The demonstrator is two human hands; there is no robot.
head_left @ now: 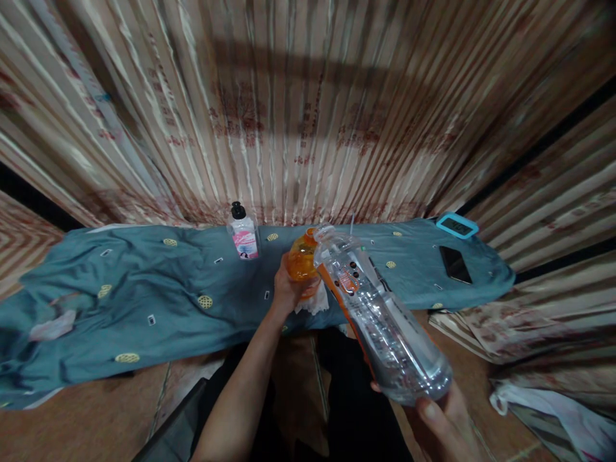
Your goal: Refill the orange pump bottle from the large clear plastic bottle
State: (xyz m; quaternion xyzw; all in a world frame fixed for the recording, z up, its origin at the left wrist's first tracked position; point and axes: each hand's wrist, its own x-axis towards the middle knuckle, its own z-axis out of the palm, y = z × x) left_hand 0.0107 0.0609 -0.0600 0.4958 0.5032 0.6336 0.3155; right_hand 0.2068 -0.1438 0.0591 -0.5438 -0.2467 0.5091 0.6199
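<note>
Over the teal cloth [187, 321]: left hand [287, 287] curls its fingers round the amber bottle [303, 262], apparently steadying it.
Near right: right hand [445, 418] clasps the clear plastic bottle [385, 321] low, fingers partly hidden, seemingly leaving its neck free.

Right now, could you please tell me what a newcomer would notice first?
First comes the large clear bottle tilted in the right hand, its mouth beside the orange bottle in the left hand. A pink-labelled bottle stands further left on the teal cloth; a blue-framed display sits toward its right end.
</note>
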